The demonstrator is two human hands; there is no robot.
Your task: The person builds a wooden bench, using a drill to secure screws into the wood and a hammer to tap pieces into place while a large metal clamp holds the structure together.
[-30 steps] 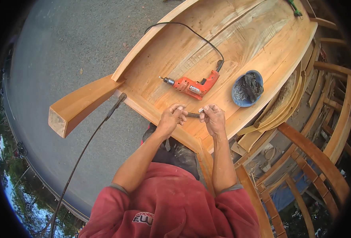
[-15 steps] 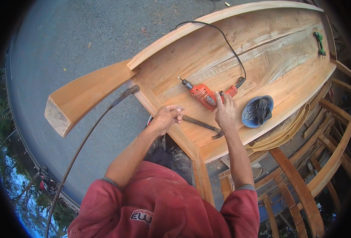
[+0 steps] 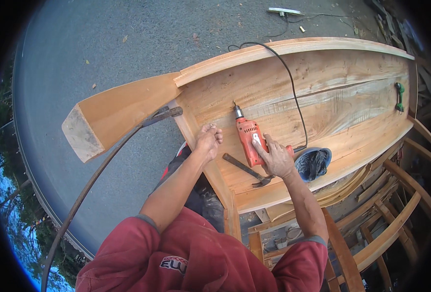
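Observation:
An orange-red power drill (image 3: 249, 138) lies on a large wooden panel (image 3: 351, 97), its bit pointing away from me and its cord running off the far edge. My right hand (image 3: 277, 158) is closed over the drill's rear body near the handle. Left of the drill, my left hand (image 3: 208, 141) is closed, fingertips pinched on something small and pale that I cannot make out. A claw hammer (image 3: 244, 168) rests on the panel between my hands, head toward my right forearm. Beside my right hand, a blue bowl (image 3: 326, 156) has a black plastic bag (image 3: 314, 164) in it.
A green tool (image 3: 399, 97) lies near the panel's far right end. A thick wooden leg (image 3: 123, 109) juts out at left, with a long dark metal bar (image 3: 93, 182) next to it. Curved wooden frames (image 3: 390, 233) crowd the lower right. Grey pavement (image 3: 142, 44) lies beyond.
The drill has turned so its bit points farther away from me, with my right hand now over its rear. My left hand has come off the hammer's handle end. The view has shifted.

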